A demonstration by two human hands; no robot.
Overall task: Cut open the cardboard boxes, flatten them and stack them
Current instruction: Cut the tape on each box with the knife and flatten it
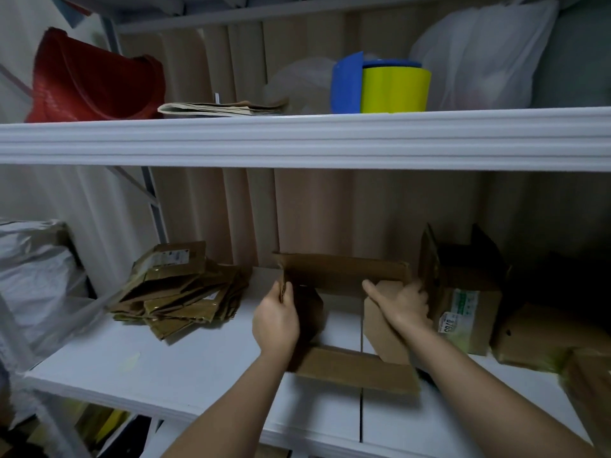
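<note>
Forearms reach in from the bottom edge over the white shelf [165, 368], and both hands are on the opened cardboard box [344, 276] sitting in the middle of it. Left hand [276, 320] is curled around the box's left wall, thumb and fingers pinching the edge. Right hand [401, 300] is on the right side flap, thumb sticking out across the top and fingers wrapped over its far edge, so it's gripping too. You can see the shelf right through the box bottom, flaps folded out. Left of it sits the messy stack of flattened boxes [180, 292]. Just right of the box is a taped box with a green label [463, 299], still standing, flaps up. Upper shelf has a red bag [96, 81], newspapers [221, 109], and a blue and yellow container [380, 84].
</note>
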